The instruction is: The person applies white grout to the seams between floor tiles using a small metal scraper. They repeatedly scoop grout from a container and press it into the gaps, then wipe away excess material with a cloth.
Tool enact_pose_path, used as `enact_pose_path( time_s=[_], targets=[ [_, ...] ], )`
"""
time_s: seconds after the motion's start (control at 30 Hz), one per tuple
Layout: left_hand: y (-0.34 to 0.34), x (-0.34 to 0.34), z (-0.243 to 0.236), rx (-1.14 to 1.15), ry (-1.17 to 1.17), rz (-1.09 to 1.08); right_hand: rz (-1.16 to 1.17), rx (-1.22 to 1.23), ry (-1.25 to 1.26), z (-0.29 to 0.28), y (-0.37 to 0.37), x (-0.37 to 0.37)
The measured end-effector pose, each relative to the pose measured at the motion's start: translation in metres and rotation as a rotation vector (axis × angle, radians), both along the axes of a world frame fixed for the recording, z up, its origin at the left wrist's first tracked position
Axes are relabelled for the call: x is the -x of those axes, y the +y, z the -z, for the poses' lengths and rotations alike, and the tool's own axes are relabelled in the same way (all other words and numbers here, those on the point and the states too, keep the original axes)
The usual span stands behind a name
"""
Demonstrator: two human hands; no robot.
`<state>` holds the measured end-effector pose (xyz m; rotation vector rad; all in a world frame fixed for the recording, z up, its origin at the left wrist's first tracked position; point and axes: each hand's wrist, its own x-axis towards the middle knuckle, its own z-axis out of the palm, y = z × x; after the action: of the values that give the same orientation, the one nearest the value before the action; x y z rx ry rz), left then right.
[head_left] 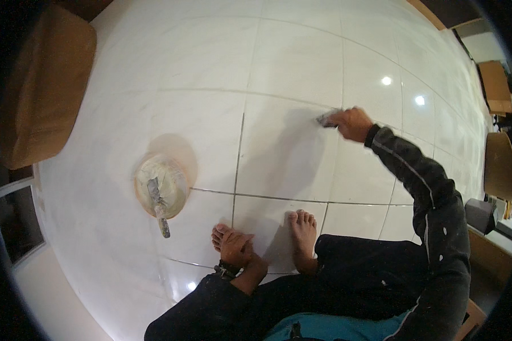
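a shiny white tile floor (301, 62) fills most of the frame, with thin lines between the tiles, some dark and some pale. right of the middle, a small flat scraper (326, 118) is low over the floor, close to one line; i cannot tell if it touches. the right hand (355, 125) has its fingers clamped on it, the arm stretched out, probably to get to that spot from a squat. the left hand (236, 250), at the bottom middle, rests by the left foot (217, 230), maybe for balance; its fingers look bent, and i cannot tell if they hold anything. left of the middle sits a round tub (137, 187) with pale, soft-looking paste (173, 173) in it. a dirty spatula (159, 206) lies in there, its handle poking out over the rim, likely so it is easy to grab. farther out, a brown cardboard box (51, 85) stands in the upper left.
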<state>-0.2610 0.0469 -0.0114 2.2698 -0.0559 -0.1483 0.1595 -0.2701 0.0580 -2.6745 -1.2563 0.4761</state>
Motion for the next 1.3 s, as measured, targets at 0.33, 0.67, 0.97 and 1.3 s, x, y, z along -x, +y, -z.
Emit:
enact_pose_path(
  time_s=[0.33, 0.67, 0.97, 1.3],
  targets=[
    [-0.003, -0.012, -0.003, -0.018, -0.055, 0.002, 0.447, -0.145, 0.558, 0.015, -0.012, 0.064],
    [0.000, -0.002, -0.005, -0.004, -0.057, -0.031, 0.832, -0.647, 1.188, -0.004, 0.008, -0.021],
    [0.001, 0.011, -0.002, 0.012, 0.006, -0.053, 0.326, 0.044, -0.038, -0.009, 0.007, -0.061],
    [0.002, 0.001, -0.009, -0.013, -0.038, -0.059, 0.037, 0.318, 0.061, 0.005, 0.002, 0.058]
  ],
)
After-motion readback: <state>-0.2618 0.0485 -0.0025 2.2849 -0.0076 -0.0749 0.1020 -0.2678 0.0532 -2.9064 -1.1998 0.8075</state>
